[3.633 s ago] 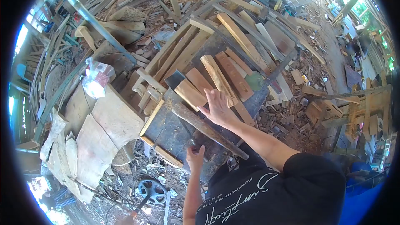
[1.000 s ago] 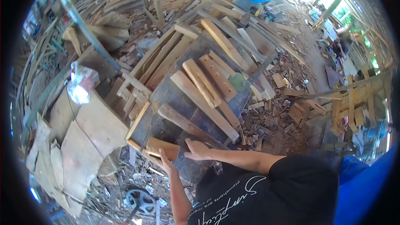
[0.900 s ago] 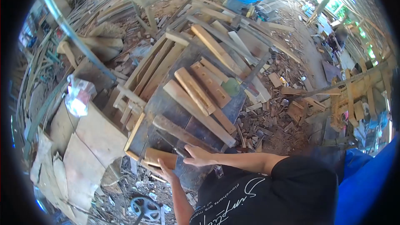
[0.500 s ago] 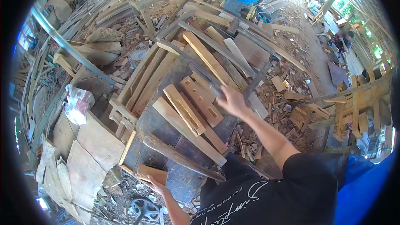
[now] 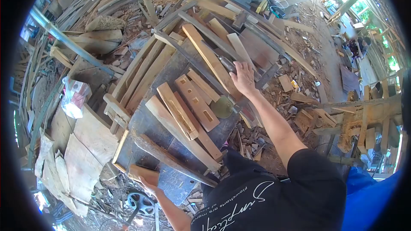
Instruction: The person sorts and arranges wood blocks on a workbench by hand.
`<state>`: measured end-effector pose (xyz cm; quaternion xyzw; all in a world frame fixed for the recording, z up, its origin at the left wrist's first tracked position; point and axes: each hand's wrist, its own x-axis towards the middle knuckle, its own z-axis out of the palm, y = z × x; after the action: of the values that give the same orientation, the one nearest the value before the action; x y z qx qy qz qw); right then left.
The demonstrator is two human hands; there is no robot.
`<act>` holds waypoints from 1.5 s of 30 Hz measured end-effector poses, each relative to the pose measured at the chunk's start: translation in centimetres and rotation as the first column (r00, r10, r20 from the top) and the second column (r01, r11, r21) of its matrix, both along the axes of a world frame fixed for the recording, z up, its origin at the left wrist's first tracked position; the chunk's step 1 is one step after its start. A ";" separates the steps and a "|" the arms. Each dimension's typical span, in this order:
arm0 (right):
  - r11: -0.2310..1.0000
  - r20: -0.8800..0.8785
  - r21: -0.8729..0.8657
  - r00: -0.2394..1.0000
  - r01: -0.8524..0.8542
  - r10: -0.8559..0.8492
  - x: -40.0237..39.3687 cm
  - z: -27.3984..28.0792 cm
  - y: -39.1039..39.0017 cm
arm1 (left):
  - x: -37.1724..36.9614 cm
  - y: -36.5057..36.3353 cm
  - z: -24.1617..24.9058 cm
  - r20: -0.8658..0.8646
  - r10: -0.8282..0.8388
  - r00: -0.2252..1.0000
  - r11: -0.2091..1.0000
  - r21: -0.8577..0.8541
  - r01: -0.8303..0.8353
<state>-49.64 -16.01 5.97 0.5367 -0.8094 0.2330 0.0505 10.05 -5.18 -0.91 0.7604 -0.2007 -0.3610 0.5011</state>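
Note:
My right hand (image 5: pixel 244 79) is at the near end of a dark tool with a thick handle (image 5: pixel 227 63), which looks like a chisel. The handle's end sits between thumb and fingers, and its thin blade points away over a long light board (image 5: pixel 209 57). My left hand (image 5: pixel 148 186) lies against the near edge of a wooden block (image 5: pixel 144 173) at the table's corner, fingers stretched out. Between the hands are a piece with square mortises (image 5: pixel 195 99), a grooved piece (image 5: pixel 176 111) and a plain board (image 5: pixel 182 132). A round greenish object (image 5: pixel 222 107) lies beside the mortised piece.
A curved wooden stick (image 5: pixel 171 157) lies along the near side of the dark table (image 5: pixel 141 122). A hammer (image 5: pixel 240 19) is among planks at the far side. Offcuts litter the ground to the right. A plastic bag (image 5: pixel 75 97) is at left; another person (image 5: pixel 359 45) sits far right.
My right hand has moved away from me across the boards, with the dark handle beside its fingers. The round greenish object now shows near where that hand was. My left hand stays at the block.

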 end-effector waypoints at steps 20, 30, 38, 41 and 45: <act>0.959 0.094 0.282 0.995 -0.001 -0.027 5.2 -1.3 14.5 | 0.0 -0.4 -0.5 0.045 0.023 0.999 0.999 0.048 -0.025; 0.968 0.016 0.248 1.000 -0.029 0.026 -4.2 5.8 15.0 | -1.2 -0.2 0.7 0.057 0.060 0.997 0.998 -0.019 -0.059; 0.991 0.096 0.134 0.995 -0.017 0.004 -10.9 0.6 11.2 | -1.3 -0.6 0.5 0.047 0.095 0.994 0.995 -0.005 -0.095; 0.994 0.064 0.105 0.998 -0.032 0.025 -11.9 -1.3 10.5 | -0.5 -0.6 -0.6 0.007 0.070 0.998 0.997 -0.038 -0.070; 0.991 0.076 0.136 0.997 -0.016 0.006 -11.7 -1.7 10.1 | -0.4 -0.8 -1.4 0.004 0.057 0.998 0.998 -0.016 -0.057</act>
<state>-61.38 -5.94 4.29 0.5341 -0.8218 0.1977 -0.0182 9.68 -5.99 -2.36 0.7627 -0.1830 -0.3429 0.5170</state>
